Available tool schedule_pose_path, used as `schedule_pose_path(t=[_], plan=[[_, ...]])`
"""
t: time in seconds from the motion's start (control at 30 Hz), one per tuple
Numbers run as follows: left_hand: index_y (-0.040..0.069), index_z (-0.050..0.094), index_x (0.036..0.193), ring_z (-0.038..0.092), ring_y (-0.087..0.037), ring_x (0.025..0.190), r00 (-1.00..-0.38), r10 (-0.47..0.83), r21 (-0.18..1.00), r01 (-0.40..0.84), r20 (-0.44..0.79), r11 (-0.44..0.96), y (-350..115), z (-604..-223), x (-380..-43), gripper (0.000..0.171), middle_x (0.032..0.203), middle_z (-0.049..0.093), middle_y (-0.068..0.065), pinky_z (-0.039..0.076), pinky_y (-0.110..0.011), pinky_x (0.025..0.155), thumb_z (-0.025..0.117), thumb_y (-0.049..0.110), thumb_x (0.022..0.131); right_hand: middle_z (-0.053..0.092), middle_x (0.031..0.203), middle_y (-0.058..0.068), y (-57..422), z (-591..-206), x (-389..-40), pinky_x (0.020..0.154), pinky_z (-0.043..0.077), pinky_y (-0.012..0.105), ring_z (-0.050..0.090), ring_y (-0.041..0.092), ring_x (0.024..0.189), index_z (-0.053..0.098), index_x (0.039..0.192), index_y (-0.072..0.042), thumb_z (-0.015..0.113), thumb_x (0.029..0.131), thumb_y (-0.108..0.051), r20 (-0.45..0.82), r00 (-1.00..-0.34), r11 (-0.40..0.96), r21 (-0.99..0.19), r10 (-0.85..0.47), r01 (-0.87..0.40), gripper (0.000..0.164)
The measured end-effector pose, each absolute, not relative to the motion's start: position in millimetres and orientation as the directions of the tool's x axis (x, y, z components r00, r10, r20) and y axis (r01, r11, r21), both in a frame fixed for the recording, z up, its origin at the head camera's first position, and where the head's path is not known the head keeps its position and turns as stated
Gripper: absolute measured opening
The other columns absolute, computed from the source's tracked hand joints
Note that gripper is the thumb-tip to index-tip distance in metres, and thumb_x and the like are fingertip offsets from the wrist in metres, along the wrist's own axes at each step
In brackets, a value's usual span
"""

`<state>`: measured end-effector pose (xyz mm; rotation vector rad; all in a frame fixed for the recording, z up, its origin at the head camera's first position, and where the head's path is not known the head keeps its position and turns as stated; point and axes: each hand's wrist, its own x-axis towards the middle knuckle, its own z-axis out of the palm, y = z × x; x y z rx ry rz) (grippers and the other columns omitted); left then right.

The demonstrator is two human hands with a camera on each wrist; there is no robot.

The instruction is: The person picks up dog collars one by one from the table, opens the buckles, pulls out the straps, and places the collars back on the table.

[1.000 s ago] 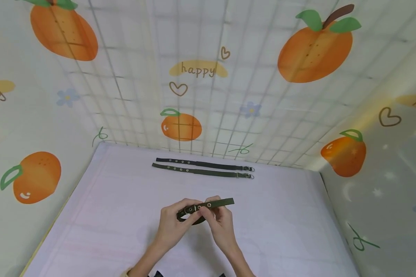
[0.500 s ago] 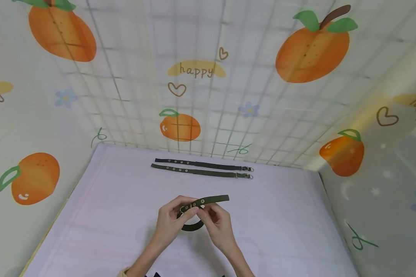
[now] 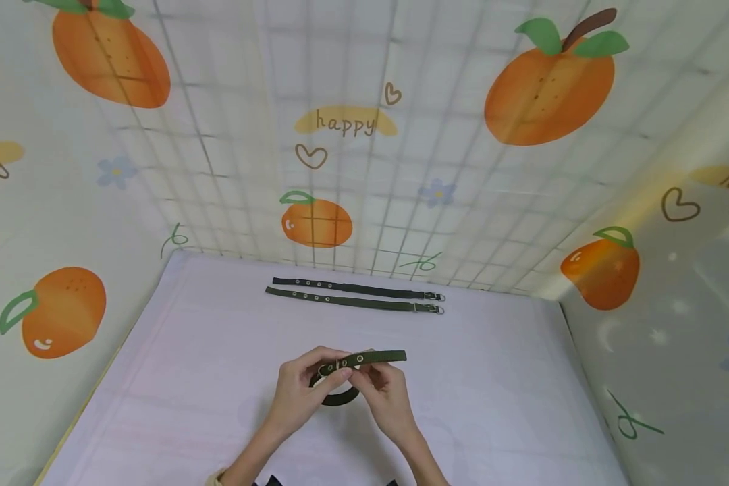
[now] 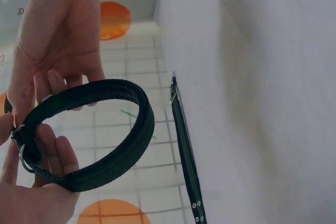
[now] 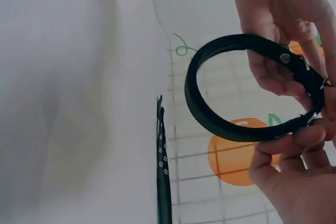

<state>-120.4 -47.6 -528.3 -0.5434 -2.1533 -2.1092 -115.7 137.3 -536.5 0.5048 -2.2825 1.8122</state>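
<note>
A dark green pet collar is bent into a round loop between the two hands, its strap passed through the buckle. My left hand pinches it at the buckle end, beside a metal D-ring. My right hand grips the strap just beyond the buckle, and the free end with metal eyelets sticks out to the right. In the right wrist view the loop hangs round and open, with a rivet near the buckle. Fingers of both hands partly hide the buckle.
Two more collars, one black and one green, lie straight and side by side at the back of the white table. Behind them rises a wall covering printed with oranges and a grid.
The collar's loop, flatter and largely hidden a second ago, now hangs rounder below the hands. Its free end rose slightly, then came down nearly level. The hands shifted only a little.
</note>
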Motion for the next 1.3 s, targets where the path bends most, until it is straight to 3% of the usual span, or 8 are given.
schedule_pose_path(t=[0.2,0.3,0.43,0.53,0.77,0.93,1.07,1.3], plan=[[0.015,0.077,0.121,0.076,-0.009,0.107,-0.916,0.223,0.942,0.333,0.334,-0.044,-47.4,-529.9,-119.6,0.020,0.115,0.080,-0.009,0.062,-0.024,0.095,0.076,0.013,0.102,0.046,0.067,-0.008,129.3,-536.7,-115.7,0.052,0.034,0.015,0.037,-0.007,0.064,0.068,0.100,-0.016,0.067,0.099,-0.001,0.493,-0.864,0.405,-0.772,-0.106,-0.490,0.015],[0.016,0.077,0.121,0.076,-0.009,0.105,-0.910,0.231,0.937,0.348,0.345,-0.029,-45.8,-529.5,-118.8,0.019,0.113,0.080,-0.008,0.063,-0.025,0.093,0.076,0.014,0.102,0.051,0.072,-0.011,126.5,-536.1,-114.4,0.053,0.040,0.019,0.042,-0.005,0.066,0.065,0.101,-0.017,0.065,0.095,0.000,0.519,-0.851,0.455,-0.741,-0.075,-0.493,0.018],[0.021,0.078,0.117,0.077,-0.006,0.098,-0.901,0.220,0.919,0.392,0.373,0.046,-45.8,-530.0,-119.2,0.017,0.109,0.082,-0.003,0.064,-0.025,0.086,0.078,0.018,0.101,0.062,0.094,-0.006,128.6,-533.7,-114.6,0.077,0.054,0.028,0.058,0.004,0.087,0.062,0.104,-0.017,0.063,0.099,-0.003,0.466,-0.880,0.472,-0.757,-0.097,-0.452,0.015],[0.024,0.079,0.115,0.074,-0.005,0.093,-0.897,0.201,0.904,0.418,0.394,0.094,-47.5,-529.8,-119.4,0.017,0.107,0.081,0.001,0.064,-0.026,0.080,0.081,0.019,0.099,0.066,0.104,-0.004,132.7,-530.2,-115.7,0.090,0.054,0.031,0.062,0.010,0.098,0.061,0.109,-0.018,0.057,0.109,-0.012,0.362,-0.919,0.454,-0.800,-0.157,-0.393,0.007],[0.017,0.079,0.122,0.070,-0.010,0.103,-0.883,0.258,0.915,0.404,0.392,-0.006,-50.0,-528.9,-121.2,0.025,0.116,0.076,-0.006,0.062,-0.022,0.085,0.081,0.013,0.098,0.065,0.085,-0.001,141.7,-527.0,-117.4,0.074,0.054,0.026,0.059,0.006,0.079,0.070,0.102,-0.016,0.043,0.118,-0.021,0.168,-0.939,0.333,-0.904,-0.300,-0.268,0.032],[0.023,0.075,0.128,0.071,-0.006,0.106,-0.902,0.284,0.925,0.365,0.324,0.104,-53.8,-529.3,-123.8,0.025,0.120,0.077,0.000,0.061,-0.026,0.096,0.074,0.017,0.104,0.059,0.082,0.012,141.7,-525.7,-118.6,0.072,0.054,0.026,0.056,0.006,0.077,0.064,0.092,-0.004,0.044,0.116,-0.016,0.188,-0.933,0.191,-0.948,-0.307,-0.254,0.034],[0.024,0.075,0.117,0.072,-0.005,0.106,-0.933,0.274,0.929,0.299,0.235,0.219,-58.4,-528.4,-126.9,0.017,0.113,0.079,0.005,0.059,-0.032,0.100,0.059,0.023,0.112,0.058,0.082,0.013,141.5,-523.8,-117.9,0.071,0.052,0.025,0.055,0.007,0.075,0.064,0.091,-0.003,0.043,0.115,-0.012,0.205,-0.941,0.138,-0.959,-0.268,-0.248,0.033],[0.015,0.068,0.095,0.065,-0.004,0.088,-0.920,0.359,0.944,0.247,0.158,0.217,-67.2,-532.0,-129.7,0.031,0.088,0.073,-0.001,0.055,-0.024,0.084,0.048,0.025,0.116,0.053,0.082,0.001,142.4,-523.5,-118.2,0.071,0.050,0.024,0.051,0.006,0.076,0.058,0.087,-0.001,0.041,0.113,-0.006,0.251,-0.942,0.063,-0.961,-0.225,-0.271,0.032]])
